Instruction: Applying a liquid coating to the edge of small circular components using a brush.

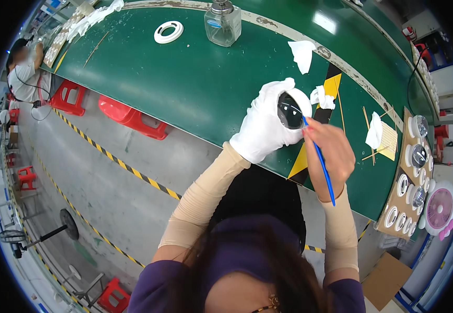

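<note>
My left hand, in a white glove, grips a round white housing with a glossy black dome. The dome is tilted toward me, and the white rim shows along its upper right side. In my bare right hand is a slim blue stick-like tool, held like a pen. Its upper end meets the edge of the dome; the exact tip is too small to make out. Right beside the dome, on the green table, lies a crumpled white wipe.
A clear pump bottle and a white ring stand farther back on the green table. At the right are thin sticks, a yellow pad and a board of white rings and domes. Red stools stand left; another person sits far left.
</note>
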### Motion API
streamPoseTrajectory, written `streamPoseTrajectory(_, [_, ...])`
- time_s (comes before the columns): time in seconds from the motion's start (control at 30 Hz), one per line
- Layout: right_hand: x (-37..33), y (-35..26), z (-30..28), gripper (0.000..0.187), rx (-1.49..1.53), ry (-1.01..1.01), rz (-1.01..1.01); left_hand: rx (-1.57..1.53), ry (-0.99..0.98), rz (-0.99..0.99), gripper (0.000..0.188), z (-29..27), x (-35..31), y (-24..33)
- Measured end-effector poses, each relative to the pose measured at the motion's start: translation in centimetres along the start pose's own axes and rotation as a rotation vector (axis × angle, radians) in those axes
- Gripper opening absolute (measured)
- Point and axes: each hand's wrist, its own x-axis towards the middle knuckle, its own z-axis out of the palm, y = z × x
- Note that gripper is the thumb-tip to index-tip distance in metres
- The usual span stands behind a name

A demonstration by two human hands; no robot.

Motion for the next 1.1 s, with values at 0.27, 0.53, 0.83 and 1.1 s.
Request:
streamPoseTrajectory(0.27, [-0.1, 0.2, 0.7, 0.017, 0.023, 0.031, 0.028, -0.068, -0.017, -0.015, 0.081, 0.1, 0.0, -0.3])
streamPoseTrajectory(0.53, [0.2, 0.1, 1.2, 0.017, 0.076, 0.079, 0.044, -0.121, -0.031, -0.054, 0.085, 0.1, -0.1, -0.3])
streamPoseTrajectory(0.83, [-0.3, -0.1, 1.1, 0.015, 0.051, 0.076, 0.066, -0.018, -0.037, -0.028, 0.086, -0.2, 0.0, 0.0])
streamPoseTrajectory(1.1, [0.0, 0.3, 1.6, 0.022, 0.052, 0.134, 0.013, -0.062, -0.055, -0.097, 0.086, -0.3, 0.3, 0.4])
